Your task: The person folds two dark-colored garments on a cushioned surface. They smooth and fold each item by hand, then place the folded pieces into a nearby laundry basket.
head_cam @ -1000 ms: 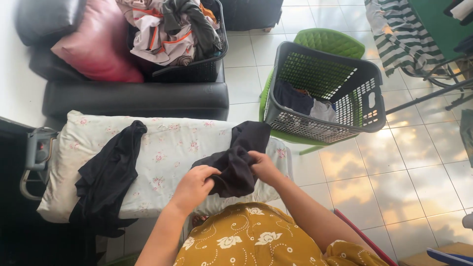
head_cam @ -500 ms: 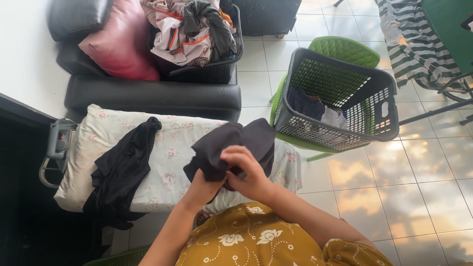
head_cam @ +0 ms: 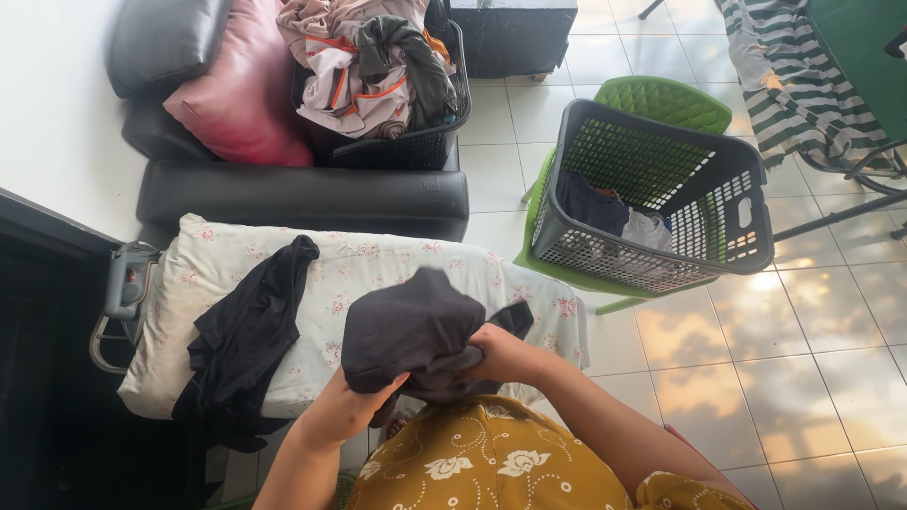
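Both my hands grip a dark grey garment (head_cam: 411, 331), bunched up and lifted just above the near edge of a floral-covered ironing board (head_cam: 378, 269). My left hand (head_cam: 364, 395) is mostly hidden under the cloth. My right hand (head_cam: 499, 351) clutches its right side. A second black garment (head_cam: 248, 340) lies draped over the board's left part and hangs off its near edge.
A dark laundry basket (head_cam: 727, 246) with a few clothes sits tilted on a green chair (head_cam: 661, 99) to the right. Another basket heaped with clothes (head_cam: 373, 66) rests on a black sofa (head_cam: 302, 194) beside a pink cushion (head_cam: 236, 94). Tiled floor lies right.
I have gathered the dark garment off the board's right end and pulled it toward me, bunching it between both hands. The view has shifted slightly.
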